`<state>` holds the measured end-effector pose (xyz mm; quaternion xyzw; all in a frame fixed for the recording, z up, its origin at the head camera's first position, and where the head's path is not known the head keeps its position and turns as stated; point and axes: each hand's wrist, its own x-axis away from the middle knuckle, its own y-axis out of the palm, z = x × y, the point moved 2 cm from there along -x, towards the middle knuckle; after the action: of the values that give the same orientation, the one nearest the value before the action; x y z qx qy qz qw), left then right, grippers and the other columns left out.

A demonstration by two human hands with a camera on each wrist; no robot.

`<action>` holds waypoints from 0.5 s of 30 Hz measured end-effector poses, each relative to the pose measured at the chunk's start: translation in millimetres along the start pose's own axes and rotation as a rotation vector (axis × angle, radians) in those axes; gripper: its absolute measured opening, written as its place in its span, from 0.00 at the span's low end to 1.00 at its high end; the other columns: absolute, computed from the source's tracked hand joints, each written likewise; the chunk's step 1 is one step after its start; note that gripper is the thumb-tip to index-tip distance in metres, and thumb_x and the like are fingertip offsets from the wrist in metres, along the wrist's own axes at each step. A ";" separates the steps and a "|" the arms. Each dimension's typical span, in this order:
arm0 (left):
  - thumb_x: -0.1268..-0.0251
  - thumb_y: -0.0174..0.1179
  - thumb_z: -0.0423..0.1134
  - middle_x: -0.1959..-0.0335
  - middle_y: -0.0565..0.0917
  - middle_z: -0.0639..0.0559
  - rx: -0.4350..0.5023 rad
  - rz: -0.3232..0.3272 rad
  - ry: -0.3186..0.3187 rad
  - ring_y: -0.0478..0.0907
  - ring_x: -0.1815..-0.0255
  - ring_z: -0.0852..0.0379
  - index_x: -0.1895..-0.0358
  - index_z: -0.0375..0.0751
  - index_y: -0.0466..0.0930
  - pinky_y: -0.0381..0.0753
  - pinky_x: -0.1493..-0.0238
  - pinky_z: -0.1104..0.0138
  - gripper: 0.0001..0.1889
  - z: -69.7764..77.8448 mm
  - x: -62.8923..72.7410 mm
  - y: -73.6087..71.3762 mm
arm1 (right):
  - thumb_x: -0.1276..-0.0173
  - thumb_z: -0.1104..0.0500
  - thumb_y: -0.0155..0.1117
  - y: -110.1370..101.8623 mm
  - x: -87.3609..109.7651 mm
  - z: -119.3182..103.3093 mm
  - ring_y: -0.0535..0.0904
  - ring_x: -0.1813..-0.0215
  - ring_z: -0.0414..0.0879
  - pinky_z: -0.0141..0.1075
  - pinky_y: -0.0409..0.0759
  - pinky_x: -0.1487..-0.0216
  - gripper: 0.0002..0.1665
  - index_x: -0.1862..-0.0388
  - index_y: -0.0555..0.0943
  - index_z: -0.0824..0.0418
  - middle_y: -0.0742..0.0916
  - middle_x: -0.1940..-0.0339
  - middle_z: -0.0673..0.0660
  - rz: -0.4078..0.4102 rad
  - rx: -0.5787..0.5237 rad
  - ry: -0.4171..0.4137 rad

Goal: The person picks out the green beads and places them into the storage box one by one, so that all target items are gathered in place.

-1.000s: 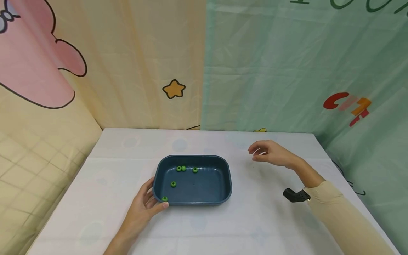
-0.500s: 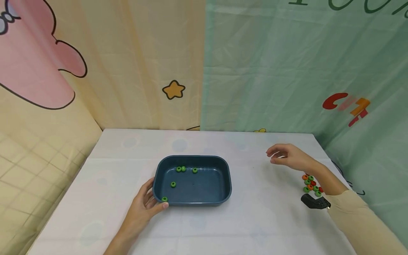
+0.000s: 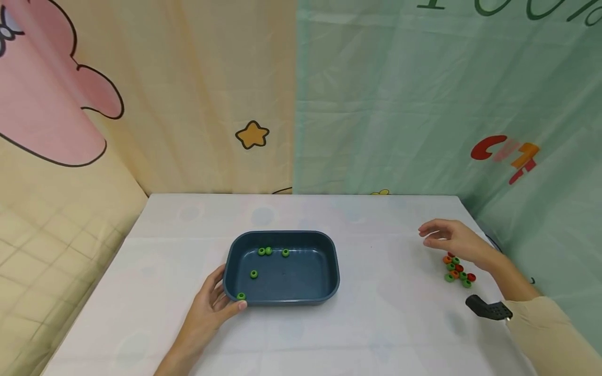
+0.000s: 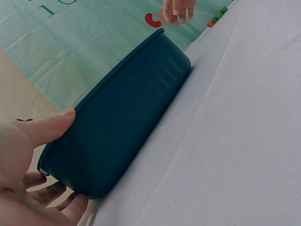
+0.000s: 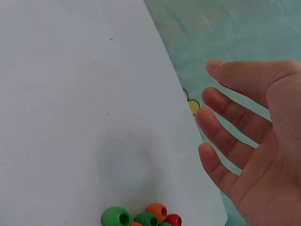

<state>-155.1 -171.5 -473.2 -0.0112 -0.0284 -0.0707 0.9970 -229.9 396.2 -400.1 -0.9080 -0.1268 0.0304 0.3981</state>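
A dark blue rectangular tray (image 3: pixel 301 284) sits on the white table with several green beads (image 3: pixel 254 274) scattered inside it. My left hand (image 3: pixel 207 308) grips its near left corner, thumb over the rim and fingers around the outside wall, as the left wrist view also shows. Out to the right, my right hand (image 3: pixel 453 243) hovers above the table, fingers loosely bent and nothing between them. Just below it lies a small pile of green, orange and red beads (image 3: pixel 454 267). In the right wrist view green beads (image 5: pixel 115 216) from this pile show at the bottom edge.
The white-covered table (image 3: pixel 376 313) ends at a yellow and green printed curtain (image 3: pixel 376 104) behind it. A black wrist-camera mount (image 3: pixel 489 308) juts from the right sleeve, close to the bead pile.
My right hand has moved right, away from the tray, and the bead pile that its arm hid earlier now shows. The left hand and tray stay in place.
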 end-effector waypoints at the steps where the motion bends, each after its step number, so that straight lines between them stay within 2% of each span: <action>1: 0.38 0.74 0.28 0.18 0.54 0.40 0.000 -0.001 0.000 0.60 0.23 0.36 0.18 0.41 0.51 0.77 0.38 0.73 0.50 -0.1 -0.2 0.1 | 0.22 0.57 0.66 -1.1 4.0 4.9 0.82 0.43 0.51 0.34 0.86 0.51 0.22 0.37 0.78 0.68 0.84 0.42 0.66 0.007 -0.001 0.005; 6: 0.38 0.74 0.28 0.18 0.54 0.40 -0.002 -0.004 -0.004 0.60 0.23 0.36 0.18 0.41 0.51 0.77 0.39 0.73 0.50 -1.3 -0.9 0.8 | 0.22 0.57 0.65 -3.6 25.4 27.6 0.82 0.50 0.35 0.31 0.85 0.53 0.22 0.37 0.78 0.70 0.84 0.43 0.67 0.044 -0.036 0.039; 15: 0.37 0.74 0.30 0.18 0.52 0.40 -0.008 -0.004 -0.009 0.57 0.21 0.37 0.17 0.41 0.49 0.74 0.38 0.76 0.51 -2.4 -2.5 -0.5 | 0.22 0.55 0.65 -6.2 57.1 58.4 0.80 0.52 0.28 0.26 0.83 0.55 0.23 0.38 0.79 0.70 0.85 0.44 0.66 0.127 -0.030 0.108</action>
<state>-157.5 -171.7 -475.8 -0.0153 -0.0328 -0.0726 0.9967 -185.1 456.5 -432.8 -0.9204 -0.0475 0.0045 0.3880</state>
